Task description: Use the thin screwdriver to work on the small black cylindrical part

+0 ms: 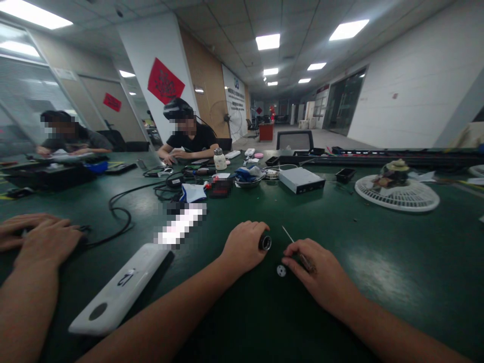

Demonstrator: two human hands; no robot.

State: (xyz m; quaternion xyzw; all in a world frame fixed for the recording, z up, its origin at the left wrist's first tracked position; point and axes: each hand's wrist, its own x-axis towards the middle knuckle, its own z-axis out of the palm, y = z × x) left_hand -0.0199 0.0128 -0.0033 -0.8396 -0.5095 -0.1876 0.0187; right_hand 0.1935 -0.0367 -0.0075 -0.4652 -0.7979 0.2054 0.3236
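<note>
Head view: I observe both bare hands near the middle of the green table (242,322), a short gap apart, with small parts between and within them

Left hand (244,247): fingers curl round the dark cylinder (266,243), parted only by the body they hold; its ringed end faces the right hand

Right hand (323,272): fingers and thumb bend in around the screwdriver (307,263), the handle lying toward the palm; I cannot tell how firm the hold is

Screwdriver shaft: slants up and away past the fingers, apart from the cylinder; I judge that a careless leftward swing could scratch the ring or jab the left fingers

White disc (281,270): lies between the hands, just beside the right thumb; I cannot tell whether the thumb touches it; a low sweep of the right hand could slide it out of reach or under the palm

Cylinder grip: fingers hide most of the body, so I cannot confirm its seating; too light a hold could let it turn or slip under side pressure

White device (121,287): lies just beside the left forearm; an outward elbow movement could knock it

Co-worker's hand (49,247): rests beyond the white device; a wide reach leftward risks a bump
</note>
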